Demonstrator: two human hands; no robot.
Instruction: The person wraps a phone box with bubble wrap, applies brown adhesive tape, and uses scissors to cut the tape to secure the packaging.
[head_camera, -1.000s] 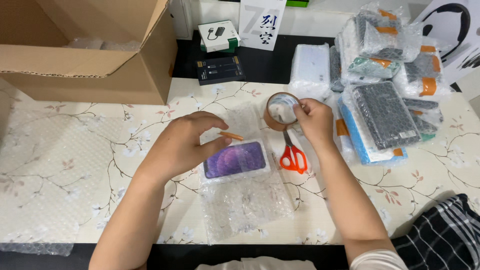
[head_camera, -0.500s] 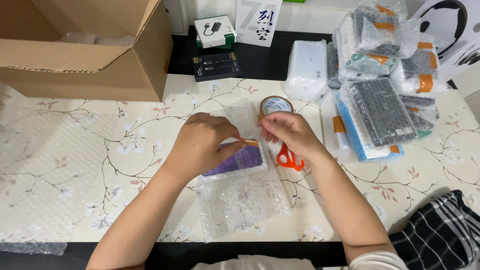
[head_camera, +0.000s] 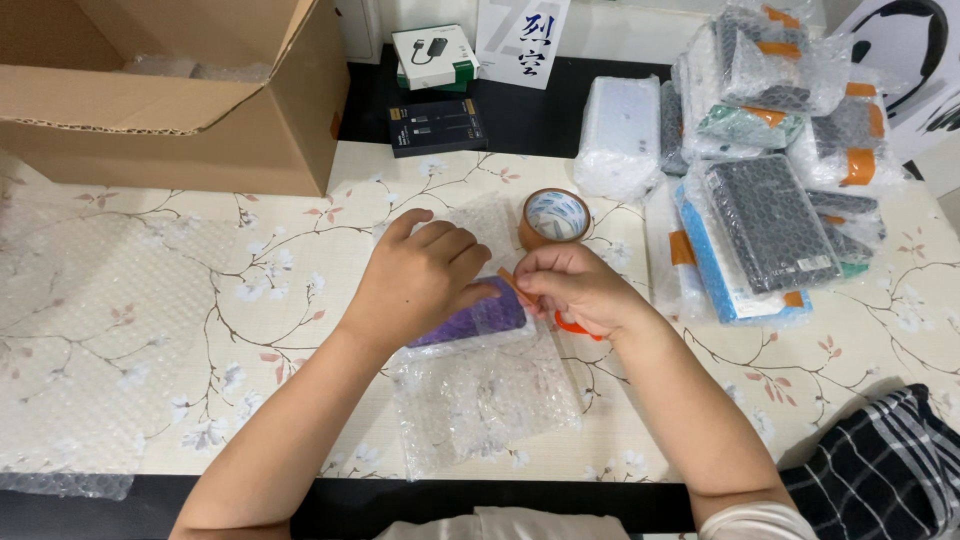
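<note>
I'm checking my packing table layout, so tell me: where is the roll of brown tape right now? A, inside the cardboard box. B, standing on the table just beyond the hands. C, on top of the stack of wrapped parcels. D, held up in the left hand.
B: the roll of brown tape sits on the table just beyond the right hand and left hand, held by neither.

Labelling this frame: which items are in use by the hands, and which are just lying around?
In use:
left hand
right hand
strip of brown tape
purple item
bubble wrap sheet

Lying about:
tape roll
scissors, mostly hidden
cardboard box
wrapped parcels
small boxes
</note>
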